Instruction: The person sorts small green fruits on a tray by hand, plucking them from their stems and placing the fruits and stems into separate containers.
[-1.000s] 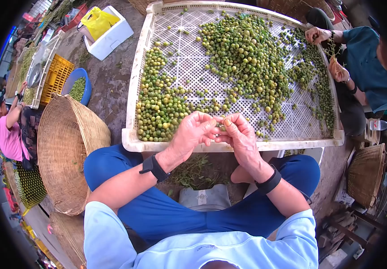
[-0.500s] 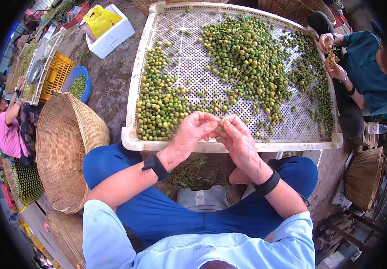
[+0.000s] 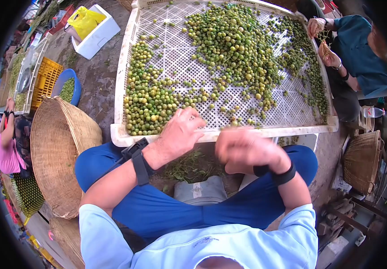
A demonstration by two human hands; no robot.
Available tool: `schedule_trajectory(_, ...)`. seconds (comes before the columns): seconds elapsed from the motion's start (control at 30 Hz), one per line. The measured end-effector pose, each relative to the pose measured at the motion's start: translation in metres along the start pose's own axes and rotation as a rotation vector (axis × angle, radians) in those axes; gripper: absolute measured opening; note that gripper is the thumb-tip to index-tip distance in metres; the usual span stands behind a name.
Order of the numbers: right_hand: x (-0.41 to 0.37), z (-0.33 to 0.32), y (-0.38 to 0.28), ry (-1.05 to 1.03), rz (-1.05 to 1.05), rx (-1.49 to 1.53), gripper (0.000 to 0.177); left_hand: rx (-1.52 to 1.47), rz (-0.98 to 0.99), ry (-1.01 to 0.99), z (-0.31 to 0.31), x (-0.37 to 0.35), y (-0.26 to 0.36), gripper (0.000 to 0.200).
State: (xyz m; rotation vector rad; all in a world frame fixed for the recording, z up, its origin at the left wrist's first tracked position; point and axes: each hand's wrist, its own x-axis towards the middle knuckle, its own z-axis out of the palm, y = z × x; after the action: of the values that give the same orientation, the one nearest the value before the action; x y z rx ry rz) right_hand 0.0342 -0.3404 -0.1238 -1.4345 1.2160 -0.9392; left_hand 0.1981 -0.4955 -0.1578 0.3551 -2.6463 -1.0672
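A white mesh tray (image 3: pixel 120 107) spreads out before me with heaps of small green-yellow round fruits (image 3: pixel 236 42) on it. My left hand (image 3: pixel 178 130) is over the tray's front edge, just right of the near-left fruits, its fingers bent and partly spread; nothing shows between them. To its right, my right hand (image 3: pixel 247 147) is at the front edge, smeared by motion, so its fingers and anything in them cannot be made out. The two hands are apart.
A large woven basket (image 3: pixel 52 152) stands at my left, with a blue basin (image 3: pixel 77 85) and a white foam box (image 3: pixel 96 40) beyond. A co-worker (image 3: pixel 359 51) holds stems at the tray's right side. Another basket (image 3: pixel 360 162) is at the right. Green stems (image 3: pixel 187 167) lie below the tray.
My hands, together at their fingertips before, have moved apart, the right one downward and the left one slightly to the left. The whole view has shifted a little.
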Motion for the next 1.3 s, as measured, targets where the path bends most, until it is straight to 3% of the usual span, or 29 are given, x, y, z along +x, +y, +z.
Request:
schedule_trajectory(0.03, -0.002, 0.015, -0.011, -0.242, 0.106, -0.066, 0.015, 0.205, 0.146, -0.032, 0.003, -0.004, -0.001, 0.011)
schedule_trajectory(0.07, -0.009, 0.042, -0.006, -0.397, 0.394, -0.351, 0.021, 0.226, 0.022, -0.181, 0.003, -0.008, -0.004, 0.008)
schedule_trajectory(0.1, -0.022, 0.069, 0.016, -0.474, 0.322, -0.854, 0.023, 0.232, 0.023, -0.182, 0.000, -0.006, -0.002, 0.008)
schedule_trajectory(0.17, -0.015, 0.072, 0.016, -0.308, 0.337, -0.900, 0.025, 0.168, -0.240, -0.213, -0.011, -0.001, 0.002, 0.008)
schedule_trajectory(0.2, -0.015, 0.060, 0.014, -0.258, 0.325, -0.682, 0.022, 0.165, -0.224, -0.159, -0.013, 0.001, 0.000, 0.009)
schedule_trajectory(0.23, -0.015, 0.051, 0.008, -0.078, 0.191, -0.507, 0.016, 0.169, -0.221, -0.162, -0.014, 0.004, -0.001, 0.009)
schedule_trajectory(0.3, -0.007, 0.026, -0.007, 0.156, 0.101, -0.431, 0.012, 0.146, -0.131, -0.086, -0.015, 0.010, -0.002, 0.010)
schedule_trajectory(0.37, 0.003, 0.005, 0.005, 0.450, 0.211, -0.507, 0.013, 0.145, -0.203, -0.178, -0.009, 0.018, 0.002, 0.013)
schedule_trajectory(0.43, 0.011, -0.020, 0.036, 0.561, 0.249, -0.763, 0.016, 0.242, 0.088, -0.024, 0.008, 0.026, -0.003, 0.023)
schedule_trajectory(0.47, 0.015, -0.025, 0.047, 0.572, 0.247, -0.759, 0.016, 0.275, 0.123, -0.070, 0.014, 0.033, -0.005, 0.036)
schedule_trajectory(0.57, 0.024, -0.031, 0.062, 0.529, 0.225, -0.724, 0.016, 0.403, 0.145, -0.145, 0.029, 0.049, -0.013, 0.040)
schedule_trajectory(0.7, 0.036, -0.020, 0.068, 0.467, 0.163, -0.859, 0.018, 0.504, 0.110, -0.206, 0.017, 0.048, -0.023, 0.032)
schedule_trajectory(0.77, 0.039, -0.022, 0.065, 0.447, 0.234, -0.835, 0.020, 0.515, 0.067, -0.234, -0.003, 0.037, -0.030, 0.029)
schedule_trajectory(0.83, 0.041, -0.028, 0.055, 0.430, 0.253, -0.726, 0.028, 0.653, -0.070, -0.250, -0.026, 0.026, -0.032, 0.027)
schedule_trajectory(0.93, 0.046, -0.023, 0.020, 0.191, 0.207, -0.149, 0.045, 0.737, -0.235, -0.325, -0.058, 0.026, -0.025, 0.020)
schedule_trajectory(0.97, 0.046, -0.020, 0.017, 0.158, 0.222, -0.085, 0.041, 0.739, -0.239, -0.329, -0.062, 0.030, -0.025, 0.020)
schedule_trajectory(1.03, 0.041, -0.027, 0.034, 0.272, 0.285, -0.521, 0.034, 0.575, -0.177, -0.182, -0.063, 0.038, -0.023, 0.020)
schedule_trajectory(1.1, 0.034, -0.044, 0.046, 0.538, 0.362, -0.887, 0.009, 0.466, -0.159, -0.159, -0.045, 0.056, -0.019, 0.021)
schedule_trajectory(1.17, 0.021, -0.056, 0.044, 0.557, 0.347, -0.973, 0.006, 0.326, 0.190, 0.030, -0.011, 0.068, -0.022, 0.023)
schedule_trajectory(1.23, 0.013, -0.056, 0.048, 0.459, 0.407, -0.908, 0.010, 0.291, 0.258, 0.010, 0.025, 0.078, -0.019, 0.023)
schedule_trajectory(1.3, 0.011, -0.044, 0.051, 0.346, 0.205, -0.776, 0.014, 0.273, 0.329, -0.010, 0.040, 0.081, -0.022, 0.024)
